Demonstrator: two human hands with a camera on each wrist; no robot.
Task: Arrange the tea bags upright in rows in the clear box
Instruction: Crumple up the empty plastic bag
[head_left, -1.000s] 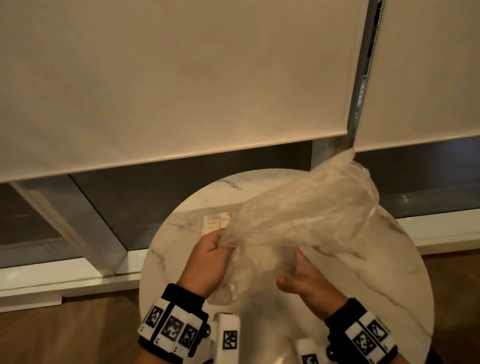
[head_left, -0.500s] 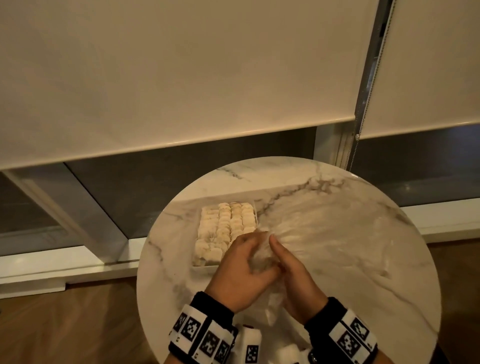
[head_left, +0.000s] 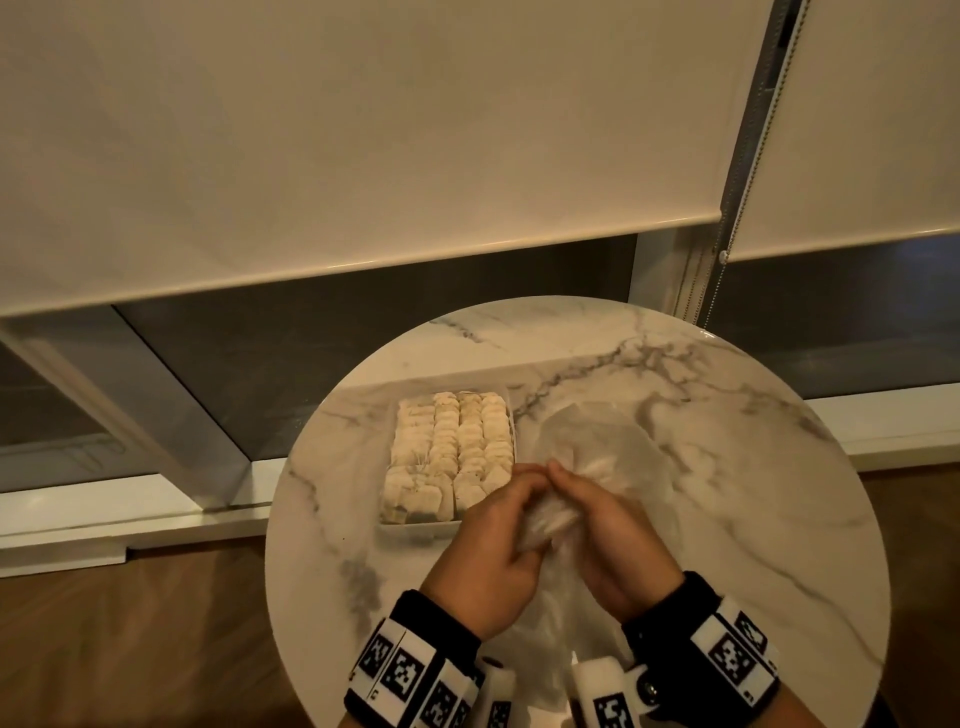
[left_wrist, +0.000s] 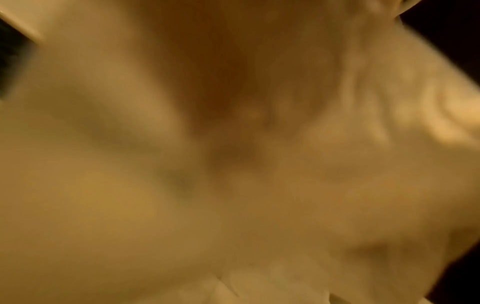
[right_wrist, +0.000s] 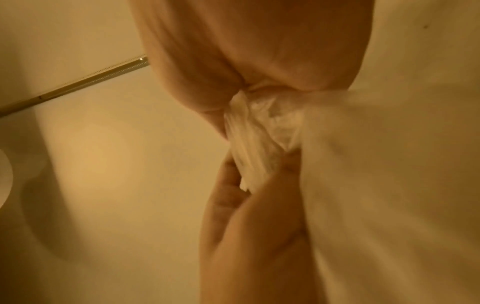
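Item: clear box, low and rectangular, on the round marble bench, left of centre; long axis runs away from the person, tilted slightly right at the far end

Contents: tea bags, pale cream, standing upright in about four tight rows that fill the box; near-left bags look a little looser, threads showing

Relation to hands: box lies just ahead and left of both hands; left hand is the nearer, its fingertips over the near right corner of the box, contact not discernible

Left hand: fingers curled, pinching a bunched clear plastic bag

Right hand: fingers curled round the same bunch, gathered tightly between the two hands; rest of the bag lies slack on the bench to the right of the box

Left wrist view: blurred, nothing legible

Judgement: box appears full; bag looks empty, handled as leftover wrapping
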